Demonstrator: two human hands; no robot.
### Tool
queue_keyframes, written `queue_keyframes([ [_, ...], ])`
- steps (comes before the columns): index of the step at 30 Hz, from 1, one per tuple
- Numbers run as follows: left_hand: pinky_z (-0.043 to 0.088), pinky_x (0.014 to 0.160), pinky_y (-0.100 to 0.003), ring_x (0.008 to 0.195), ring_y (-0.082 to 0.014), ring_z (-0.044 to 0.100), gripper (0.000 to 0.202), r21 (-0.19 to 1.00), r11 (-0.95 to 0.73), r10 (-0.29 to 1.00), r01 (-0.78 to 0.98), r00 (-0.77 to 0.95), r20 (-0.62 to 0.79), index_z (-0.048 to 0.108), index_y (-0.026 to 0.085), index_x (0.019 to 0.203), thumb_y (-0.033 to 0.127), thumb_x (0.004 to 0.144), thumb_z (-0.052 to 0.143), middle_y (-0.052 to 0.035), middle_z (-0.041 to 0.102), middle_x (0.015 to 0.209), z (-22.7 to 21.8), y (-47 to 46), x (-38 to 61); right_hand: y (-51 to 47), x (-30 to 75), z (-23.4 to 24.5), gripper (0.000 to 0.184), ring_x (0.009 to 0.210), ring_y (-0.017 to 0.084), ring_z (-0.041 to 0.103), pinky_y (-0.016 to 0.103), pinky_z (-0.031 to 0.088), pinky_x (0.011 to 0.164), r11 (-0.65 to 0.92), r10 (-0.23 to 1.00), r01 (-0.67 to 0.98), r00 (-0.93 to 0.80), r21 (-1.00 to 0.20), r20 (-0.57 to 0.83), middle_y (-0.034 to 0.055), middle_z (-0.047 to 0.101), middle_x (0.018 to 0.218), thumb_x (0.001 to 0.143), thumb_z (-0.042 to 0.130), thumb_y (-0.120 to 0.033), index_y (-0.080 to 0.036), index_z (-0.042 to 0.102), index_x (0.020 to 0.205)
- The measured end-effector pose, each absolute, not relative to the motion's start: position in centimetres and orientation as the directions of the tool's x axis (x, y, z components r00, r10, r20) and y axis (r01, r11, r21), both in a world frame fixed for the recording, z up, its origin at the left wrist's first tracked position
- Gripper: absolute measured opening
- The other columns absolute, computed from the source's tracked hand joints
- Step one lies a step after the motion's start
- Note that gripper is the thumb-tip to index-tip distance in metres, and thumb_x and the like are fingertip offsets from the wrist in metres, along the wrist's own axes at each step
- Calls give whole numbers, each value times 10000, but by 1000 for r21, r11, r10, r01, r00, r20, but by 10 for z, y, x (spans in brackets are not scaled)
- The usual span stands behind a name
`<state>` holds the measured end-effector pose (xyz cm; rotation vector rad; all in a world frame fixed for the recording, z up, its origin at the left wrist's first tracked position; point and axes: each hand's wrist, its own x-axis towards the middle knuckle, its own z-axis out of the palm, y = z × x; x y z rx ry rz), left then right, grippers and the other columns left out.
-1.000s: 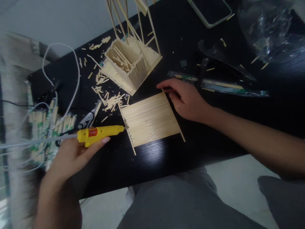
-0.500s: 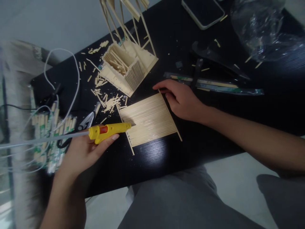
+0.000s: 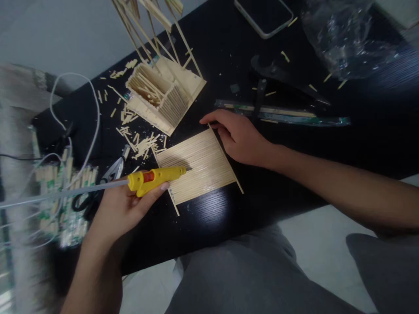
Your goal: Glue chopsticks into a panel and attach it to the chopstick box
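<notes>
My left hand is closed around a yellow hot glue gun with a grey-white cord running off left. Its nozzle points right, over a flat panel of thin wooden sticks lying on the black table. Two longer sticks run along the panel's left and right edges and stick out past its corners. At the top right corner, my right hand has its fingers closed about the upper end of the right edge stick. The curled fingertips are partly hidden beneath that hand.
A stick-built model stands behind the panel, beside scattered stick scraps. Scissors and wrapped chopsticks lie left. Pliers, a long wrapped pack, a phone and clear plastic lie at the right.
The view has shifted, so most things appear farther left. The glue gun has moved rightward over the panel. My right hand stays at the panel's top right corner.
</notes>
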<state>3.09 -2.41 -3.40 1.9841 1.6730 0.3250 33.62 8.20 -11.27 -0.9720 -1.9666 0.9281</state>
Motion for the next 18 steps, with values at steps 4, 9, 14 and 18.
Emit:
queue_keyframes([
  [4,731,788,-391,883,-283,849,402,534,-92,966,841,205,-157,841,265,1110,620,965,719,-49,874,1060,-35,-22,37,82,337,-112,439,1169,259,739,469,619,1063,465,843,307,-439,-830,310,119,768,1287,944,456,3,-205,683,1257],
  [9,736,839,-385,943,-266,849,361,625,-46,959,779,211,-192,840,268,1120,580,967,743,-40,870,1123,-36,-21,41,82,337,-115,438,1144,276,744,490,624,1045,464,843,295,-436,-836,314,123,769,1281,934,479,-9,-214,691,1258],
  [14,719,904,-399,976,-262,839,409,632,2,961,775,174,-217,833,253,1149,601,947,761,-43,863,1157,-35,-21,41,77,332,-106,344,1198,301,733,523,595,1084,536,814,267,-415,-801,407,127,777,1280,953,541,-69,-197,722,1215],
  [18,703,814,-378,921,-266,825,421,595,-17,960,803,180,-216,823,245,1100,629,948,740,-47,862,1096,-35,-20,40,73,313,-64,178,1176,256,743,459,579,1099,574,746,186,-522,-797,415,58,811,1209,1043,594,-167,-244,749,1086],
])
